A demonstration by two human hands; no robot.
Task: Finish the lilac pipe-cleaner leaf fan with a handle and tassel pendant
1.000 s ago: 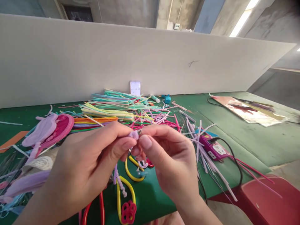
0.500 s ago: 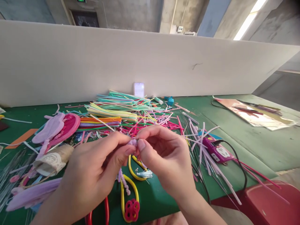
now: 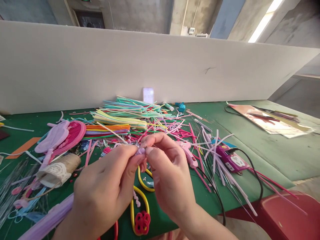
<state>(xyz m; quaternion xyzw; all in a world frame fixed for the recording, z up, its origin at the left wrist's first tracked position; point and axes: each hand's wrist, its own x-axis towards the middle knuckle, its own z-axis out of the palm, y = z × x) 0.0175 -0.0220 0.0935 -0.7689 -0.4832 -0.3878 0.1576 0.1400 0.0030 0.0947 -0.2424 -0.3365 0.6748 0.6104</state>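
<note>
My left hand (image 3: 105,190) and my right hand (image 3: 166,173) meet over the green table (image 3: 262,146), fingertips pinched together on a small lilac pipe-cleaner piece (image 3: 140,150). Both hands are closed on it. Below them lie a yellow pipe-cleaner loop (image 3: 143,181) and a yellow loop with a red coiled flower (image 3: 142,222). A heap of coloured pipe cleaners (image 3: 120,121) lies just beyond my fingers.
A pink glue gun (image 3: 187,153) and a purple power strip (image 3: 231,160) with a black cable lie to the right. A pink fan shape (image 3: 67,135) and a lace roll (image 3: 58,170) sit at left. A white partition (image 3: 100,66) backs the table; a red stool (image 3: 287,216) stands at right.
My hands have drawn closer to me and lower, still pinching the lilac piece. The view has shifted slightly, uncovering the glue gun.
</note>
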